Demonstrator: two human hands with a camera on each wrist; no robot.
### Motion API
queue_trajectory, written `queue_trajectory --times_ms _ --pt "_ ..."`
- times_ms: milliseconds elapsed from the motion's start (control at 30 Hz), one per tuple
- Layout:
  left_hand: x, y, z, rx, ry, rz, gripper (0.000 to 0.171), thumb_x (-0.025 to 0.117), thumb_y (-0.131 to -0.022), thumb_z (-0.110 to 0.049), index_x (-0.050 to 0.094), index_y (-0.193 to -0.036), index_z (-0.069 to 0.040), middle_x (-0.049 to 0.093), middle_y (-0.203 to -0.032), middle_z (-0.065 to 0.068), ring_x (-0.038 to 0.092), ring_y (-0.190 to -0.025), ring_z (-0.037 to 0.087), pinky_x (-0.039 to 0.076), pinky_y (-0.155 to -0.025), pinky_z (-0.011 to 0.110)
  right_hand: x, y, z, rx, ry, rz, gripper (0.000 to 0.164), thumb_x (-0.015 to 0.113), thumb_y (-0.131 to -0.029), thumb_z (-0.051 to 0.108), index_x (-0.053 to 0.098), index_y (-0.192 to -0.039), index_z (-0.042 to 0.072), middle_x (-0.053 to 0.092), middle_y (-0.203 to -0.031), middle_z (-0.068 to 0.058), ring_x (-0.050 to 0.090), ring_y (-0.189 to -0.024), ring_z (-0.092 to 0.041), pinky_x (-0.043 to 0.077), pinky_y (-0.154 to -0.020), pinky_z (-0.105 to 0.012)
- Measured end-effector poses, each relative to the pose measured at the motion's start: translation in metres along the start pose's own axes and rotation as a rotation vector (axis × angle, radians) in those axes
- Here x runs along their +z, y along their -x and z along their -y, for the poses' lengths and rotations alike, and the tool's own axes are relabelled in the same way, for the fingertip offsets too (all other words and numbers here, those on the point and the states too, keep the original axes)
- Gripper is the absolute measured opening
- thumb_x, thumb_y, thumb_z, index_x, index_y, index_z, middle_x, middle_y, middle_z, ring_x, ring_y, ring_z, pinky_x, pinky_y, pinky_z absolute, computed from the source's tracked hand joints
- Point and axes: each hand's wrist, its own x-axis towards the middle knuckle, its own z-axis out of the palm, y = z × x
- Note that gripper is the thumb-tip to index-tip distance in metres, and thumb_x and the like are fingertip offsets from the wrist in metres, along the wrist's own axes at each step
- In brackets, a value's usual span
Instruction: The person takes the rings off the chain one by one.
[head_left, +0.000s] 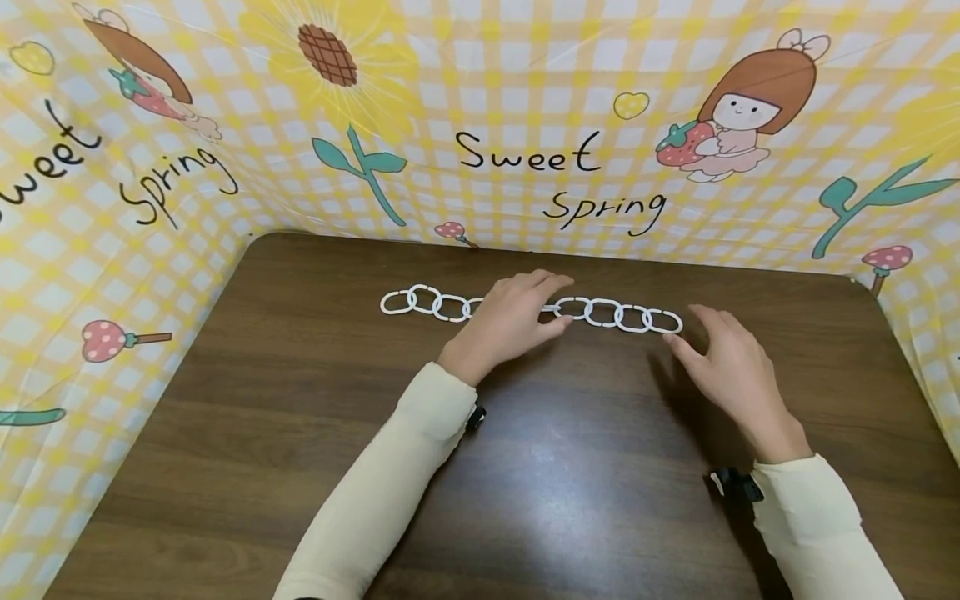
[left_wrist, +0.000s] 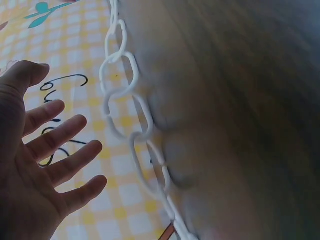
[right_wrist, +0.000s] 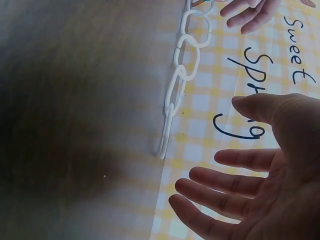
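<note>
A chain of white oval plastic links (head_left: 602,312) lies stretched from left to right near the back of the table. My left hand (head_left: 517,310) is over its middle and hides several links in the head view. In the left wrist view that hand (left_wrist: 45,150) has spread fingers, apart from the chain (left_wrist: 120,75). Beside the chain's right end is my right hand (head_left: 727,362), thumb and fingers apart with nothing between them. The right wrist view shows the right hand (right_wrist: 240,185) with loosely extended fingers, away from the end link (right_wrist: 166,135).
The brown wooden table (head_left: 247,417) has rounded back corners. A yellow checked cloth (head_left: 510,83) with printed flowers and words hangs behind it and along both sides. Each sleeve (head_left: 397,475) has a small black device at the wrist.
</note>
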Motion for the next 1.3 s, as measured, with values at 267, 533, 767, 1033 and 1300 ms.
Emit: queue_trajectory --times_ms 267,533,767,1033,1300 --pt "0.01 -0.024 -0.003 -0.066 0.195 0.098 0.055 0.066 -0.102 -0.041 0.053 -0.152 -0.019 0.062 -0.147 0.002 0.06 -0.134 0.02 0.05 -0.11 0.043 0.004 -0.017 -0.006 -0.013 -0.133 -0.015 0.049 0.064 -0.104 0.025 0.056 -0.139 -0.009 0.067 -0.12 -0.033 0.069 -0.105 -0.047 0.053 -0.085 -0.061" --pt "0.017 -0.046 -0.005 -0.105 0.379 0.165 0.051 0.072 -0.1 -0.033 0.058 -0.146 -0.016 0.068 -0.139 0.003 0.063 -0.128 0.018 0.051 -0.109 0.044 0.005 -0.03 -0.016 0.051 -0.195 0.015 0.045 0.064 -0.104 0.022 0.058 -0.136 -0.009 0.067 -0.121 -0.033 0.068 -0.109 -0.048 0.055 -0.086 -0.053" --pt "0.024 -0.069 -0.008 -0.128 0.471 0.226 0.046 0.073 -0.1 -0.027 0.062 -0.142 -0.013 0.069 -0.135 0.006 0.062 -0.127 0.019 0.05 -0.108 0.036 0.004 -0.041 -0.024 0.132 -0.286 0.076 0.043 0.067 -0.102 0.019 0.059 -0.135 -0.007 0.067 -0.118 -0.026 0.068 -0.083 -0.011 0.054 -0.064 -0.017" --pt "0.031 -0.086 -0.018 -0.138 0.537 0.257 0.041 0.074 -0.099 -0.021 0.066 -0.137 -0.01 0.071 -0.129 0.006 0.065 -0.119 0.017 0.052 -0.1 0.03 0.007 -0.05 -0.028 0.178 -0.373 0.122 0.038 0.065 -0.101 0.011 0.059 -0.133 -0.008 0.066 -0.104 -0.013 0.062 -0.076 0.001 0.058 -0.066 -0.021" --pt "0.036 -0.097 -0.028 -0.212 0.485 0.312 0.036 0.074 -0.098 -0.024 0.07 -0.133 -0.014 0.072 -0.122 -0.001 0.066 -0.111 0.013 0.052 -0.095 0.029 0.01 -0.057 -0.028 0.194 -0.403 0.133 0.035 0.06 -0.1 0.007 0.059 -0.131 -0.009 0.069 -0.111 -0.021 0.062 -0.075 0.003 0.059 -0.065 -0.022"
